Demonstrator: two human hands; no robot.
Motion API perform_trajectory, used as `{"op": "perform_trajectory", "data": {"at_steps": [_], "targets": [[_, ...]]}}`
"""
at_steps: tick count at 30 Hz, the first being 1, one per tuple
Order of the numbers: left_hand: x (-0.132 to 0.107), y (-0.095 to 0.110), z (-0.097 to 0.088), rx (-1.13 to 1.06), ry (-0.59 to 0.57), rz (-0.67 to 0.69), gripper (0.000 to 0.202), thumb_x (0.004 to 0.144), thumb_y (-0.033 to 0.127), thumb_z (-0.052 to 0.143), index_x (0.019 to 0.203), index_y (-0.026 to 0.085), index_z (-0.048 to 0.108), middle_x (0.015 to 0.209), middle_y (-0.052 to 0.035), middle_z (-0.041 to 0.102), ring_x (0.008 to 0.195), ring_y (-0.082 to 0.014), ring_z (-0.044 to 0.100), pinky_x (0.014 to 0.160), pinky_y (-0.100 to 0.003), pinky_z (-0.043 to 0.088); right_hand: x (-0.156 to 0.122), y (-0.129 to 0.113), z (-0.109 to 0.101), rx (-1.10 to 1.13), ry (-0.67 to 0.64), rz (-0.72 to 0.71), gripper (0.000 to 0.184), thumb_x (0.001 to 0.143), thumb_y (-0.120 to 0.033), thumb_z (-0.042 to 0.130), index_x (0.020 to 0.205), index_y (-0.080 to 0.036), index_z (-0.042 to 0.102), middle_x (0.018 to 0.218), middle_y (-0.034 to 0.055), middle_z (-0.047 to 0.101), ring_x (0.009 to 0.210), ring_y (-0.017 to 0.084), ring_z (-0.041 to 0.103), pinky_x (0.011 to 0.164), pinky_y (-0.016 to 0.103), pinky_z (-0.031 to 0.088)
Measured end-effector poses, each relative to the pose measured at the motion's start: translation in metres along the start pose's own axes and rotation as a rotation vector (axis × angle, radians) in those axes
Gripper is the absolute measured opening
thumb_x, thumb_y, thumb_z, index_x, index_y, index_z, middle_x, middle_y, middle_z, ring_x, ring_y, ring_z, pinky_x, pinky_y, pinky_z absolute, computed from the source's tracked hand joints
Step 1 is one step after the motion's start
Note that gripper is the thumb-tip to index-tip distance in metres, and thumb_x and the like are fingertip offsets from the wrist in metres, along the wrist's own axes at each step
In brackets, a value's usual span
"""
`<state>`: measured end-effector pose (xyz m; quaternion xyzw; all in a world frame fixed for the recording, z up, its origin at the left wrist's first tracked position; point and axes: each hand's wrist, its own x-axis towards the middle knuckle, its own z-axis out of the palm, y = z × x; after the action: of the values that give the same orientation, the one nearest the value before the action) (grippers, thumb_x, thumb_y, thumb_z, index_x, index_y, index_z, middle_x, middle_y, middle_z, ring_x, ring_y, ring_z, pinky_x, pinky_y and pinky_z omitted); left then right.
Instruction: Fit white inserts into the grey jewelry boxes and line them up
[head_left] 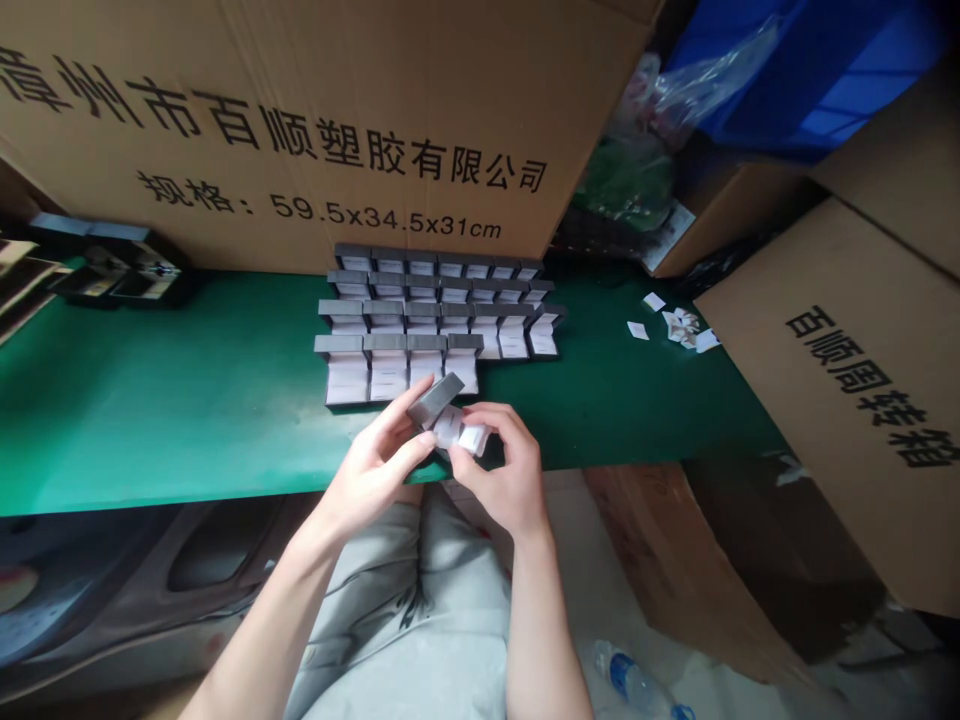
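My left hand [375, 462] and my right hand [504, 470] are closed together on a small grey hinged box [439, 400] with a white insert, held open above the front edge of the green table [150, 400]. Left fingers grip the grey lid; right fingers pinch the white inner part [469, 435]. Just behind them, several open grey boxes [435, 310] with white insides stand in neat rows on the table.
A large printed cardboard carton [300, 120] stands at the back. More cartons [862, 400] crowd the right side under a blue crate [810, 70]. Small white paper pieces [679, 325] lie at the right. A black tray [120, 270] sits at far left. A plastic bottle [634, 685] lies on the floor.
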<state>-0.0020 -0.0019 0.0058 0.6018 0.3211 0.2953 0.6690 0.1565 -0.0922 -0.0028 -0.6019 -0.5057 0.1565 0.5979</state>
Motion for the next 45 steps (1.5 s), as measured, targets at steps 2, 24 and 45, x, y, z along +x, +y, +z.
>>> {"op": "perform_trajectory", "data": {"at_steps": [2,24,45], "targets": [[-0.001,-0.001,-0.001,-0.002,-0.016,0.037,0.081,0.092,0.052,0.077,0.162,0.023,0.049,0.157,-0.0143,0.061,0.142,-0.0354,0.06,0.119,-0.044,0.051,0.0,-0.001,0.001,-0.01,0.012,-0.011,0.022,0.079,-0.016,0.074,0.099,-0.025,0.07,0.112,0.0077,0.075,0.109,0.025,0.071,0.095,0.038,0.057],[-0.004,-0.002,-0.001,0.005,-0.064,0.071,0.085,0.093,0.05,0.078,0.166,0.024,0.043,0.16,-0.0131,0.058,0.145,-0.0361,0.058,0.122,-0.042,0.048,0.0,-0.015,-0.002,-0.237,0.018,-0.039,0.024,0.087,-0.016,0.07,0.107,-0.024,0.079,0.11,0.0071,0.075,0.104,0.022,0.072,0.095,0.034,0.06],[-0.001,-0.007,0.002,0.141,0.012,0.037,0.085,0.086,0.061,0.081,0.159,0.026,0.054,0.161,-0.0142,0.057,0.147,-0.0403,0.055,0.118,-0.049,0.052,0.001,-0.013,-0.01,-0.242,-0.008,-0.066,0.021,0.088,-0.017,0.07,0.105,-0.025,0.08,0.108,0.0064,0.079,0.1,0.022,0.074,0.09,0.034,0.061]]}}
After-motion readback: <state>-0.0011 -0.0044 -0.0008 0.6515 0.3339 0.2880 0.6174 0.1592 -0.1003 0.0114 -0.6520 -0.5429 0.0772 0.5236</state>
